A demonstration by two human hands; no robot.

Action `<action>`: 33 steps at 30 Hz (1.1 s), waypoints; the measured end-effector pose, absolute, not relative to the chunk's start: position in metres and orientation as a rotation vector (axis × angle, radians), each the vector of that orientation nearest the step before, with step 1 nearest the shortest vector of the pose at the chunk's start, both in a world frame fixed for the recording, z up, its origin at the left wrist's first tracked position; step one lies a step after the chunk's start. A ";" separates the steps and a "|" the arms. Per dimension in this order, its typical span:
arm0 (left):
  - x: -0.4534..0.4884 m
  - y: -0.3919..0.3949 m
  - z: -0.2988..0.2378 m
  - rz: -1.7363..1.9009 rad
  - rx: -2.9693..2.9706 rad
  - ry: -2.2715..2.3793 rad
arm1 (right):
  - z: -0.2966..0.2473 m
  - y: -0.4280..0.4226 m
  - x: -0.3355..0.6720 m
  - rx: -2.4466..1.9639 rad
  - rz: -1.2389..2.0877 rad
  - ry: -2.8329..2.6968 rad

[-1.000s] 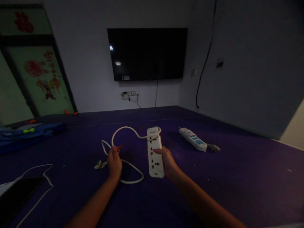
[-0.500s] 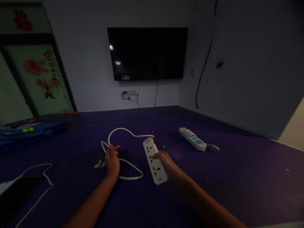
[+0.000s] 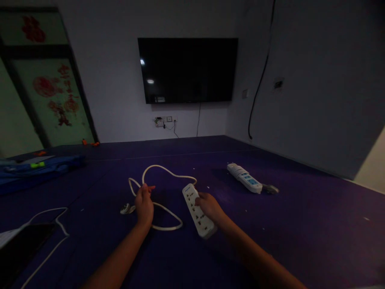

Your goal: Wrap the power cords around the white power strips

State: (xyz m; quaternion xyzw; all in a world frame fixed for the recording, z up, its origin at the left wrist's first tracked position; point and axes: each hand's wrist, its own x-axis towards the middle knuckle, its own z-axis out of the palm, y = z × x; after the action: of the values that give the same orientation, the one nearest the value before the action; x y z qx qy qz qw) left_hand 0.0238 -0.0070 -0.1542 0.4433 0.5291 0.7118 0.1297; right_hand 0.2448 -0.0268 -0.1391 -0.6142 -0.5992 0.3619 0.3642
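Note:
My right hand is closed around the right side of a white power strip, its thumb lying over the sockets. The strip is tilted, its far end toward the wall. From that far end a white cord arcs left to my left hand, whose fingers are closed on it. More of the cord loops on the purple floor between my hands. The plug of the cord lies just left of my left hand. Part of the cord is hidden behind my left fingers.
A second power strip, its cord wrapped round it, lies to the right. At left are a dark tablet-like device with a white cable and blue cloth. A television hangs on the far wall.
The power strip has turned slightly and shifted a little down and right with my right hand. My left hand has moved slightly right, still on the cord. The view has tipped a little.

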 end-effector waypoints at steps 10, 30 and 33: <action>0.028 -0.018 -0.146 1.968 1.544 1.550 | -0.134 -0.038 0.245 -1.897 0.247 -1.869; 0.075 0.026 -0.006 1.936 2.031 1.307 | 0.010 0.001 0.200 -1.344 -0.306 -2.037; 0.075 0.026 0.002 1.996 1.967 1.260 | 0.017 0.007 0.197 -1.489 -0.139 -2.077</action>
State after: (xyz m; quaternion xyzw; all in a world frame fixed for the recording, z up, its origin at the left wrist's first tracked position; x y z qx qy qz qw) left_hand 0.0754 0.0255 0.0019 0.6399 0.4097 0.6492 0.0344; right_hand 0.1966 0.0072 0.0167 -0.5574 -0.7773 -0.0520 0.2871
